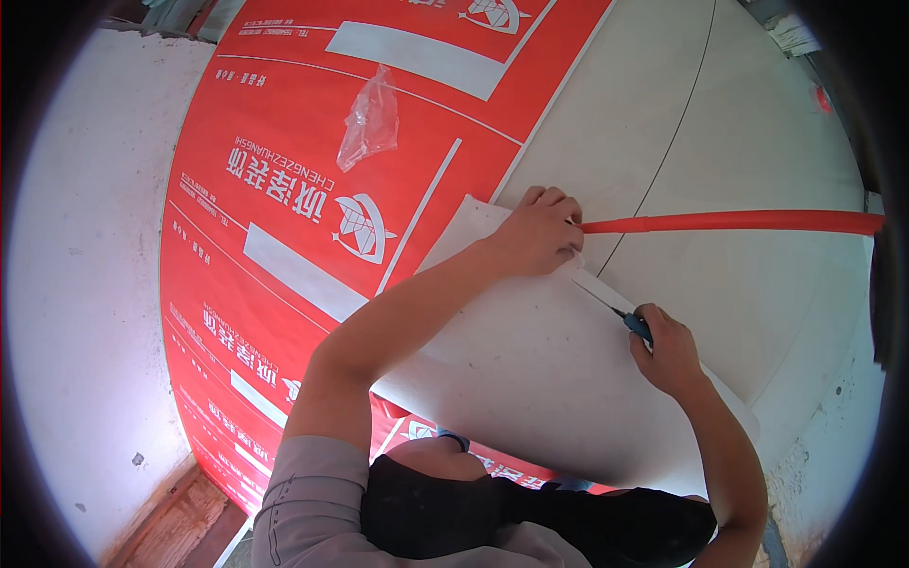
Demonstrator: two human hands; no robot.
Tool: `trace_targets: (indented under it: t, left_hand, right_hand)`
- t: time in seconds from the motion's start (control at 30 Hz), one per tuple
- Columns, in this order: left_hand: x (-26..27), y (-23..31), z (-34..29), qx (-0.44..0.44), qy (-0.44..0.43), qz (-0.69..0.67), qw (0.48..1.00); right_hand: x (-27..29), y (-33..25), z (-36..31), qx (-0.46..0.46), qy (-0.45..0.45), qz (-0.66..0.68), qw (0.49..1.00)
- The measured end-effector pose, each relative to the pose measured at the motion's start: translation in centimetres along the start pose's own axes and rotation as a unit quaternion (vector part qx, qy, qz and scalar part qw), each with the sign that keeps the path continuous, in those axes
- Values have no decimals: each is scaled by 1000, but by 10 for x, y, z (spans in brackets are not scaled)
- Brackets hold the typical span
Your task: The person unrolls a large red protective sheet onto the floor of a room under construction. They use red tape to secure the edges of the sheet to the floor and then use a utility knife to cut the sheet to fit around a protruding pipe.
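A large red-printed covering sheet (303, 123) lies on the floor, with a flap folded back so that its plain white underside (530, 369) faces up. My left hand (544, 232) is closed on the flap's far edge, fingers curled. At those fingers ends a long narrow red strip (748, 221), which stretches to the right; whether they hold it too, I cannot tell. Lower right, my right hand (670, 348) is wrapped round a blue-handled knife (637, 327). Its long thin blade points up and left, along the flap's edge toward my left hand.
A crumpled clear plastic bag (371, 118) rests on the red sheet. Pale floor tiles (757, 123) with dark joints show at the upper right. A white wall (85, 237) rises on the left, and another wall (833, 407) stands at the right. My bent legs (436, 511) are at the bottom.
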State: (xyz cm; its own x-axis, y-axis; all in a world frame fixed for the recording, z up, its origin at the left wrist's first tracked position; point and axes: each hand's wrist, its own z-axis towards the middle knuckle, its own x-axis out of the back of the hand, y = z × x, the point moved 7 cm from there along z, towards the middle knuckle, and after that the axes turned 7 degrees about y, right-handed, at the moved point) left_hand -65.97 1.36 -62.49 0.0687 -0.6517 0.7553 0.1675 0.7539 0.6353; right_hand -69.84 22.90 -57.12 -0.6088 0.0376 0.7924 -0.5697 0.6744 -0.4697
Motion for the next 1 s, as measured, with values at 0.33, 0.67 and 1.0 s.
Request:
trace_targets:
  t: [0.33, 0.67, 1.0]
  left_hand:
    - [-1, 8, -18, 215, -136, -87, 963]
    - [23, 14, -47, 317, -39, -276, 907]
    - [34, 43, -51, 232, 68, -128, 962]
  right_hand:
    - [13, 12, -18, 27, 63, 15, 998]
    - [6, -3, -22, 35, 51, 103, 993]
    - [-10, -15, -13, 84, 66, 34, 994]
